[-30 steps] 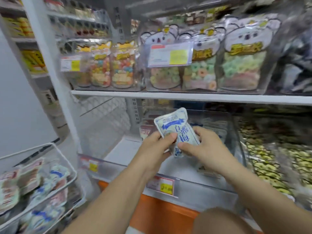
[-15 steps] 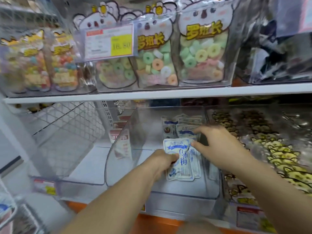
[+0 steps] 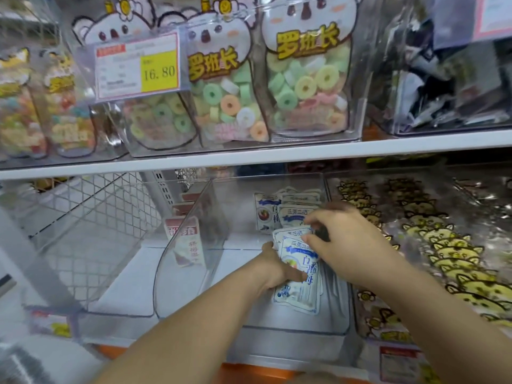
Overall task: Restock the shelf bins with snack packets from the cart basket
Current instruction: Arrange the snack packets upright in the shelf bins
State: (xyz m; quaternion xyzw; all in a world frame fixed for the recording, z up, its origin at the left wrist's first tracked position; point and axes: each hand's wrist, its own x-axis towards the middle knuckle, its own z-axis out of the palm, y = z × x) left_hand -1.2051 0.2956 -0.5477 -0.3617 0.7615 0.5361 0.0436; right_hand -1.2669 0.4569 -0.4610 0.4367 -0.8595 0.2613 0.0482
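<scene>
Your packet has moved from mid-air into the centre-frame bin (nearly stocked); left hand grips its side, right hand pinches its top.

The snack packets are white with blue banners; the price tag has a yellow panel.

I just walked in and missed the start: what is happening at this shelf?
A person is stocking a clear shelf bin. The left hand holds a white-and-blue packet by its left edge, low in the bin; the right hand pinches its top. More such packets stand behind it.
</scene>
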